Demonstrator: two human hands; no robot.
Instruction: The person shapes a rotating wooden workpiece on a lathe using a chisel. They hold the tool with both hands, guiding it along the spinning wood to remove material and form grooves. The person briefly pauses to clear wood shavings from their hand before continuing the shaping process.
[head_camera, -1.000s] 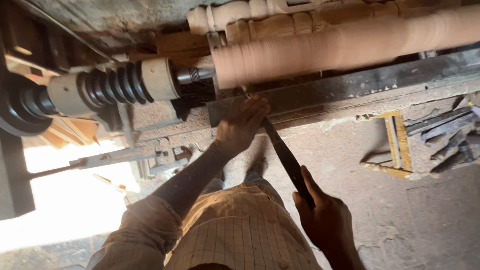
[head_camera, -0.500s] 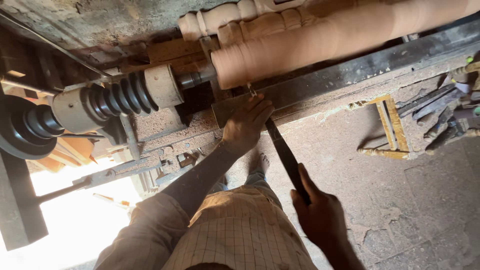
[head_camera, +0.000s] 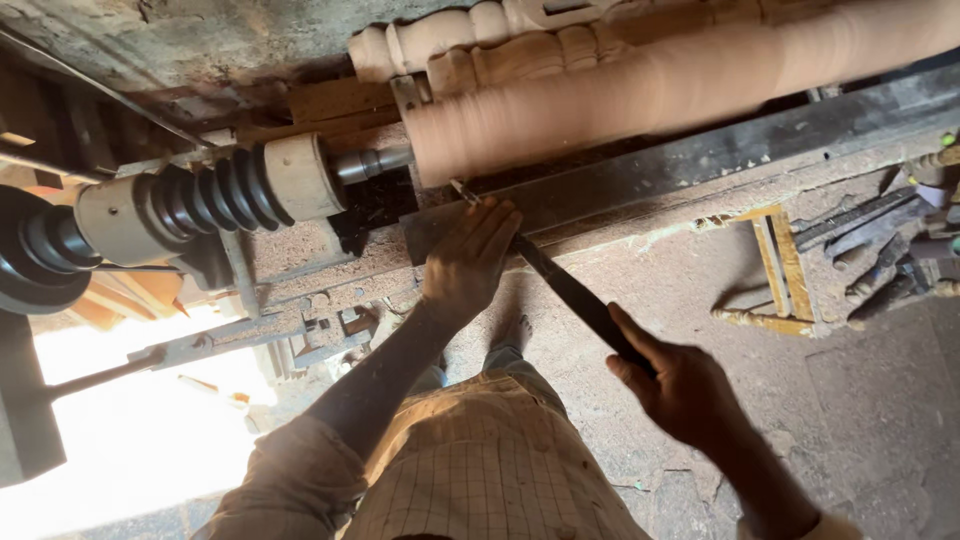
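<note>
At the lathe bed, the pale wooden workpiece (head_camera: 690, 85) lies level between centres, its surface blurred. Left hand (head_camera: 468, 262) presses the long dark chisel (head_camera: 570, 290) onto the steel tool rest (head_camera: 680, 170), steadying its tip at the wood; right hand (head_camera: 685, 390) is clamped round the handle end, held low for leverage.

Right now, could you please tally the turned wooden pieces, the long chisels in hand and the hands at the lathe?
Turned wooden pieces: 3 (spinning workpiece, two finished spindles behind it)
Long chisels: 1 (chisel)
Hands: 2 (left hand, right hand)
Total: 6
</note>
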